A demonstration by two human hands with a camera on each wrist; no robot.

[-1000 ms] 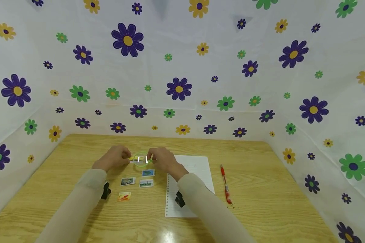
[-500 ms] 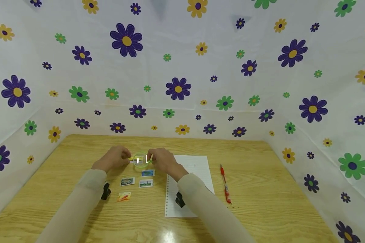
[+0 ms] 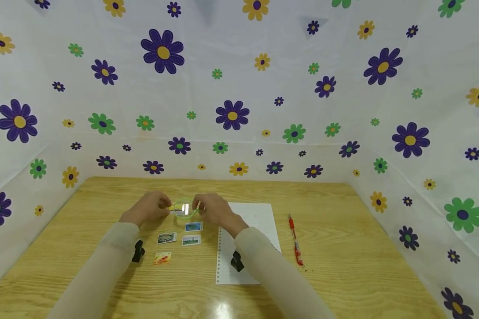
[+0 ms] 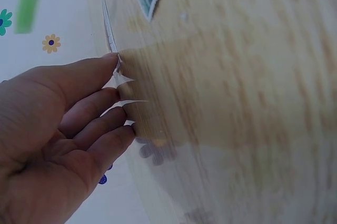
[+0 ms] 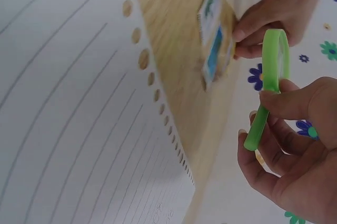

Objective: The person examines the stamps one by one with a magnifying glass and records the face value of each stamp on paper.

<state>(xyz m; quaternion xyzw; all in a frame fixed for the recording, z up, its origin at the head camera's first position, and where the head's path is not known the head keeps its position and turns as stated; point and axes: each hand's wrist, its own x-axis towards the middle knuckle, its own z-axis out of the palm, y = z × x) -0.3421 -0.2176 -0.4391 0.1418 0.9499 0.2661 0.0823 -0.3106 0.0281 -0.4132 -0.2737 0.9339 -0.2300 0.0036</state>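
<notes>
In the head view, my right hand [image 3: 213,209] holds a green-rimmed magnifying glass [image 5: 270,58] by its short handle, thumb on one side and fingers on the other. The lens stands just above a small yellow-and-white postage stamp [image 3: 178,212], and glare covers part of the glass. My left hand [image 3: 149,207] pinches the left end of that stamp; in the left wrist view its thin edge [image 4: 109,29] shows at the thumb tip. Nearer lie a blue stamp [image 3: 193,227], two landscape stamps, one on the left [image 3: 166,238] and one on the right [image 3: 191,240], and a red-and-yellow stamp [image 3: 162,258].
A lined sheet of paper [image 3: 259,217] with punched holes lies partly under my right forearm. To its right is a red pen [image 3: 295,241]. A flower-printed white sheet [image 3: 247,79] encloses the wooden table [image 3: 343,248] at the back and sides.
The magnifying glass has shifted very slightly over the stamp, and the glare on its lens has changed place. Both hands keep their holds, and the head view has drifted a little.
</notes>
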